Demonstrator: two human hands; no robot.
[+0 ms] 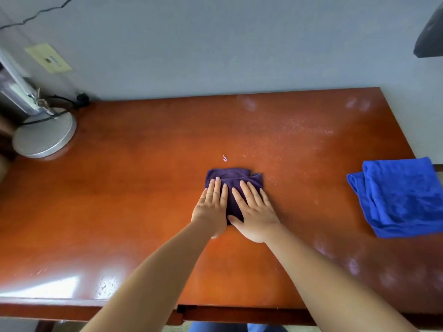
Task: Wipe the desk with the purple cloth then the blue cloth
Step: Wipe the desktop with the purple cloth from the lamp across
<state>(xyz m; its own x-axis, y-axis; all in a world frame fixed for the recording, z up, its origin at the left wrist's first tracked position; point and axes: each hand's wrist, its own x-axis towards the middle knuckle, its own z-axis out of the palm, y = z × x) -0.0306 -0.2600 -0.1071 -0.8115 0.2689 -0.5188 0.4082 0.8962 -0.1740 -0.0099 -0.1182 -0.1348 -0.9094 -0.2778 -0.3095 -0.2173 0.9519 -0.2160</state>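
Palms flat, my left hand (212, 204) and right hand (255, 210) press the folded purple cloth (233, 179) mid-desk (119, 188), fingers straight. I should push evenly toward the dust (299, 130) beyond; the blue cloth (400, 200) waits at the right edge.

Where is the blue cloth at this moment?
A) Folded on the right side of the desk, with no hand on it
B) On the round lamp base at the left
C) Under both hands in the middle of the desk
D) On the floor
A: the blue cloth lies folded at the right of the desk, untouched, while both hands press the purple cloth.
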